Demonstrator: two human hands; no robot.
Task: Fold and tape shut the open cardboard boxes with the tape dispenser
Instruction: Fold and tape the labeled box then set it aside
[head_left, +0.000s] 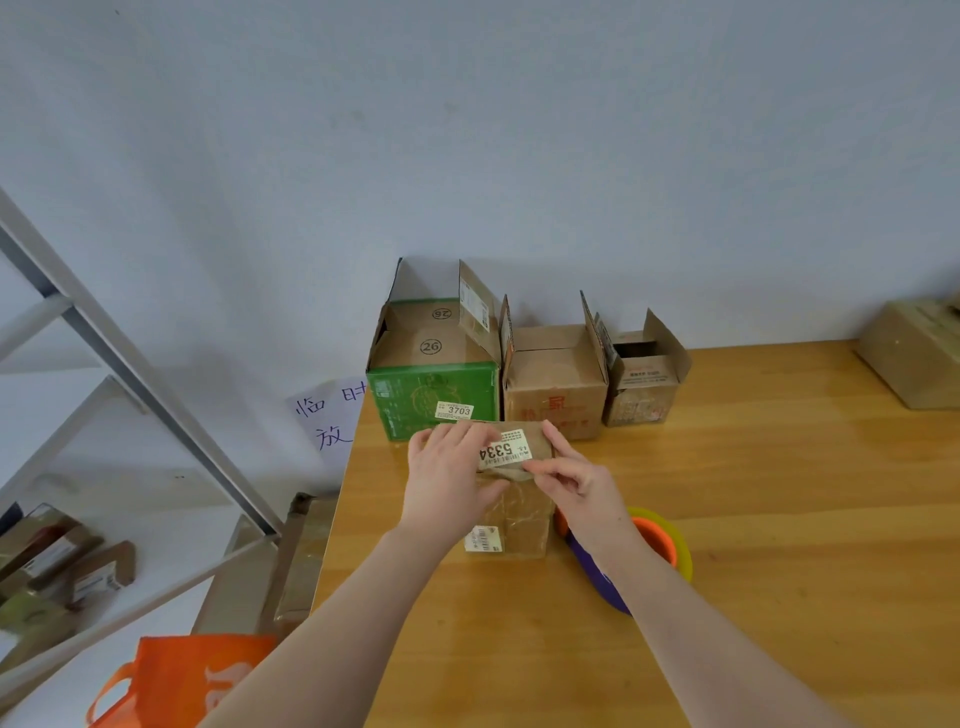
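Reaching forward over the counter (727, 519), both forearms are extended to a small brown box (519, 514) held between the hands. The left hand (447, 473) is laid flat, fingers straight, on the folded top flap, whose near edge is pinched by the right hand (576, 480). A tape dispenser (662, 538) is half hidden under the right wrist. Beyond the fingertips a green box (431, 400), a tan box (553, 395) and a smaller box (644, 389) are lined up, flaps raised; their contents cannot be made out.
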